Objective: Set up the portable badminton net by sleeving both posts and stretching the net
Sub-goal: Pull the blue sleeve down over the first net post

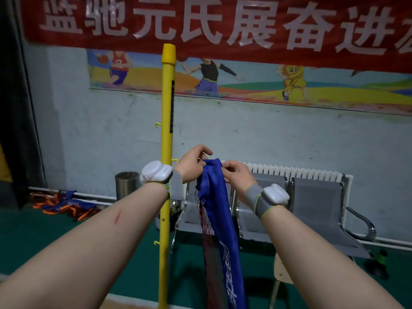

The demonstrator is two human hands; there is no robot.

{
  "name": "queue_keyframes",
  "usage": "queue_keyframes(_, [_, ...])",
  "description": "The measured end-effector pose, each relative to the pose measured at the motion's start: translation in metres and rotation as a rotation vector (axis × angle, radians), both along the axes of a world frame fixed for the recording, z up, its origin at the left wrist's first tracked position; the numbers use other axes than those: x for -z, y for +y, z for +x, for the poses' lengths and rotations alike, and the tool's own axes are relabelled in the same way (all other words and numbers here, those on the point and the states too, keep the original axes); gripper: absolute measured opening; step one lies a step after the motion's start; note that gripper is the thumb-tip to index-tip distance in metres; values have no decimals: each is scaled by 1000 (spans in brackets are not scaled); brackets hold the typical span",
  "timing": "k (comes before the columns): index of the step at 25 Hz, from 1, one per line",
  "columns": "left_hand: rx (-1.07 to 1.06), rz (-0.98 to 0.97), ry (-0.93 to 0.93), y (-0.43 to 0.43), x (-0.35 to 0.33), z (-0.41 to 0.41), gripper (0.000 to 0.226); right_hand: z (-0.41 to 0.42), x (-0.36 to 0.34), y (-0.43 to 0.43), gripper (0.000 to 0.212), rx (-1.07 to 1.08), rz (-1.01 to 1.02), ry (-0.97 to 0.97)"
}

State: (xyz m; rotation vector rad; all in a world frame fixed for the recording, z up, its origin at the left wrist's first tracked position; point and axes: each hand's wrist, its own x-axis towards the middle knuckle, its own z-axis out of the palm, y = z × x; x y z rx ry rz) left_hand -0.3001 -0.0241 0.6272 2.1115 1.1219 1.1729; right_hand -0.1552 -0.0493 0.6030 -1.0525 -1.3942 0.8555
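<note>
- The left hand (191,167), at mid-frame, has its fingers curled and pinches the top edge of the blue net sleeve (215,197). Its fingertips are partly hidden behind the cloth.
- The right hand (237,177), just to the right of it, pinches the same top edge from the other side. Its thumb and forefinger are closed on the fabric.
- The sleeve hangs straight down from both hands and is cut off by the bottom edge of the frame. White lettering on it runs lengthways and is too folded to read.
- Dark red net mesh (206,226) bunches along the sleeve's left side. How much of it there is cannot be made out.
- The yellow post (166,130) stands upright just left of the hands, apart from the sleeve. The left wrist crosses in front of it, and its foot is out of frame at the bottom.
- Small yellow hooks (157,124) stick out of the post. One near the left hand is half hidden.
- A white device (156,171) on a grey band sits on each wrist.
- Behind are a red banner (200,23) cut off at the top and right, grey seats (316,204), a radiator (289,172), a metal bin (127,186) and a blurred heap of orange and blue cloth (64,206) on the green floor (33,241).
</note>
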Motion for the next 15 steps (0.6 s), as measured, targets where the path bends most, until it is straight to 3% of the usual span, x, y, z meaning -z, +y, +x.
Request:
queue_keyframes(8, [51, -128, 78, 26, -36, -68, 19, -69, -28, 28, 24, 35, 53, 132])
queue_keyframes(12, [40, -77, 78, 42, -52, -88, 20, -87, -44, 47, 17, 31, 115, 121])
queue_keyframes(15, [17, -25, 86, 55, -65, -99, 6, -91, -60, 63, 16, -21, 136, 97])
